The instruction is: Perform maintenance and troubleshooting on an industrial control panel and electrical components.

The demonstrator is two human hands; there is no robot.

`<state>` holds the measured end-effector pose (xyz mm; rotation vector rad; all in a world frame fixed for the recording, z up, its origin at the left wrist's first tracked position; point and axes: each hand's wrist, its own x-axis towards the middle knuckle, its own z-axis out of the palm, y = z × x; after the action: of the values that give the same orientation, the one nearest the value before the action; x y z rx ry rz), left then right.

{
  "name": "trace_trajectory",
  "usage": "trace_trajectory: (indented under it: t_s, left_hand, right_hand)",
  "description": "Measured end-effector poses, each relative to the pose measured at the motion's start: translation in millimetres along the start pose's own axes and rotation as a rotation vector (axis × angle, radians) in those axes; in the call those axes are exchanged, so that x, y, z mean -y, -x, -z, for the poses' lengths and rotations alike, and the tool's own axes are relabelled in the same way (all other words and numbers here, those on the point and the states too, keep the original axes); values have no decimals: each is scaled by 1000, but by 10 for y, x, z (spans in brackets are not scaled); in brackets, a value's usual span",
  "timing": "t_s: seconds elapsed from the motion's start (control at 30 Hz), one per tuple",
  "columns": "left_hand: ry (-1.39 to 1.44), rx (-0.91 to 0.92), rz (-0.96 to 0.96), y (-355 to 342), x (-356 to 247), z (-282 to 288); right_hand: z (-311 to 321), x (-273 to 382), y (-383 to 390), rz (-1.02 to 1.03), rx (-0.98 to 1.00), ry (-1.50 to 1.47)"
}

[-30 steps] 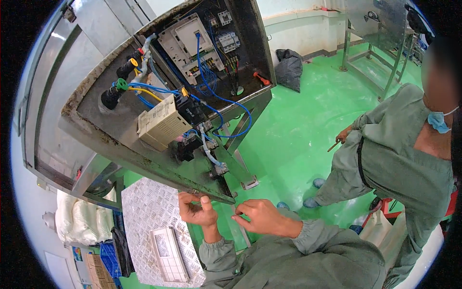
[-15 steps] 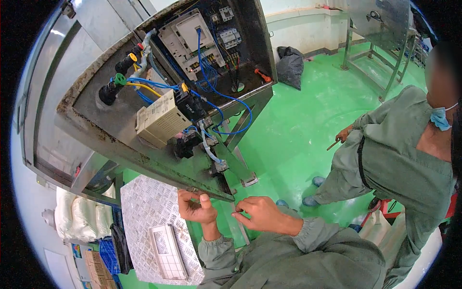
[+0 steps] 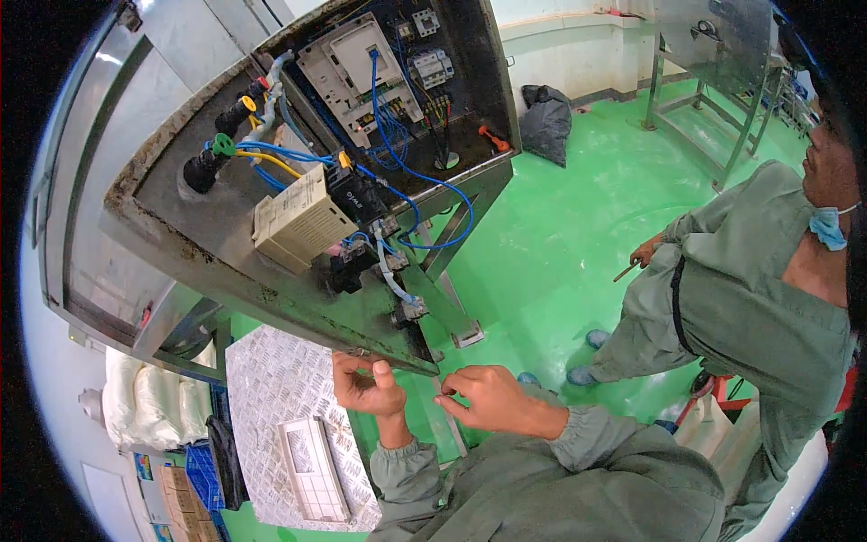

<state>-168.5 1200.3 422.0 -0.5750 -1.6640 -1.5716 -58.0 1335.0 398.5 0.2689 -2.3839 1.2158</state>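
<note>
My left hand (image 3: pixel 370 388) is at the lower edge of the hinged cabinet door (image 3: pixel 271 289), fingers curled on a small metal fitting there, thumb raised. My right hand (image 3: pixel 483 397) is closed just right of it, below the door's corner; anything between its fingertips is too small to make out. The door carries a beige electrical unit (image 3: pixel 302 221), black components and several switches with blue and yellow wires. Above, the open electrical cabinet (image 3: pixel 492 72) holds a white module (image 3: pixel 357 81), wiring and an orange object (image 3: pixel 494 138).
A co-worker (image 3: pixel 741 280) stands at right, a thin stick in one hand. A checker-plate platform (image 3: pixel 262 379) bears a white grid panel (image 3: pixel 307 465) at lower left, beside white sacks (image 3: pixel 144 397) and blue crates (image 3: pixel 203 479). A black bag (image 3: pixel 546 126) and steel stand (image 3: pixel 695 99) are behind.
The view has shifted slightly, so the cabinet and my hands sit a little higher and left in the picture. My hands keep about the same pose at the door edge.
</note>
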Motion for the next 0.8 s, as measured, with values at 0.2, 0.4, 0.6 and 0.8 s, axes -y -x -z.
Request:
trace_trajectory:
  t_s: [0.2,0.4,0.6,0.8]
  left_hand:
    - [-39,-16,-2,35,82,36]
    - [-42,-52,21,95,120,9]
    - [-51,-50,-22,93,148,-24]
    - [-21,-26,-8,70,111,-27]
  right_hand:
    - [12,-16,12,-5,16,0]
    - [48,-30,49,-18,9,-3]
    - [64,-63,57,-32,2,-7]
    - [73,-40,61,-44,-5,1]
